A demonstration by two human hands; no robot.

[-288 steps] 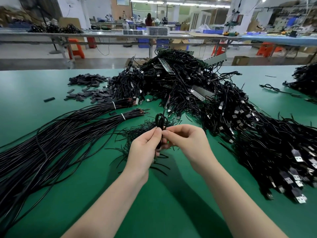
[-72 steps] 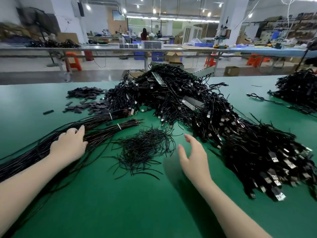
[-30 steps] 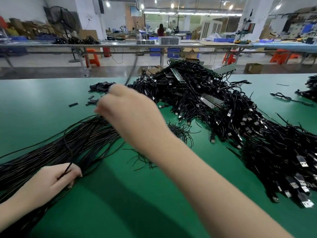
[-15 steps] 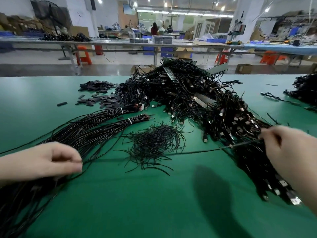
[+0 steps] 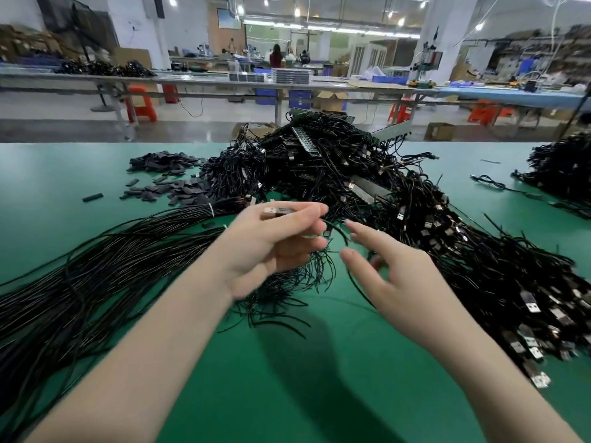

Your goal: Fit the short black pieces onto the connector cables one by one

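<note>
My left hand (image 5: 271,241) is raised over the green table, and a connector end of a cable (image 5: 276,212) lies gripped between its thumb and fingers. A thin black wire (image 5: 337,230) curves from it toward my right hand (image 5: 393,276), whose fingers are spread and hold nothing, just right of the left hand. Flat short black pieces (image 5: 169,183) lie in a loose heap at the far left. A small tangle of short black wires (image 5: 300,282) sits under both hands. Long bundled cables (image 5: 96,266) stretch away to the left.
A big heap of finished connector cables (image 5: 399,199) runs from the table's middle to the right edge. Another dark cable pile (image 5: 563,167) sits far right. The green table (image 5: 287,378) lies bare in front of me. Workbenches and orange stools stand behind.
Both hands have come together at the centre. My left hand rose from the cable bundle and now holds a connector end; my right hand let go of the pulled cable and opened.
</note>
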